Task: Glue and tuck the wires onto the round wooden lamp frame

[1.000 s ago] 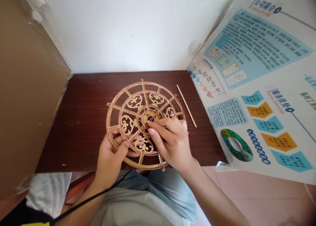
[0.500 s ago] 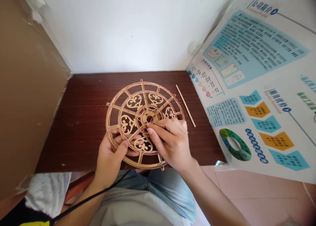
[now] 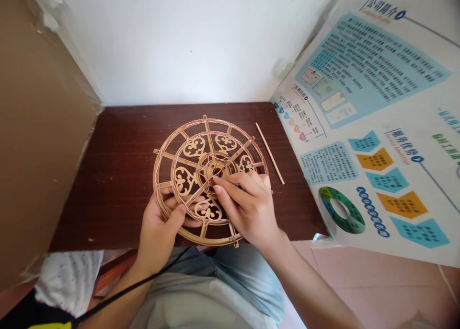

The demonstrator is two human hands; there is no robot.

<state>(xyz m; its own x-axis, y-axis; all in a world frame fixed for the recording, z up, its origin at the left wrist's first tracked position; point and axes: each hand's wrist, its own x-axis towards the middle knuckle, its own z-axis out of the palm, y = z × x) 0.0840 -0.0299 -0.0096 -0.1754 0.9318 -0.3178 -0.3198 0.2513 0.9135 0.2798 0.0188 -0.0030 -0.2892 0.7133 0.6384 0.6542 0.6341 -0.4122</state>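
A round wooden fretwork wheel (image 3: 187, 146), with spokes, heart-shaped scrolls and thin red and white thread along its rims, lies over the dark brown table (image 3: 122, 146). My left hand (image 3: 158, 228) grips the wheel's lower left rim, thumb on top and fingers underneath. My right hand (image 3: 247, 204) rests on the wheel's right half, with thumb and fingers pinched together at the hub on something too small to make out, perhaps the thread.
A thin wooden stick (image 3: 269, 152) lies on the table right of the wheel. A cardboard panel (image 3: 39, 127) walls the left side, a white wall the back, and a printed poster (image 3: 377, 127) leans at the right. My lap is below the table edge.
The wheel and both hands have barely shifted; my right fingertips have moved slightly at the hub.
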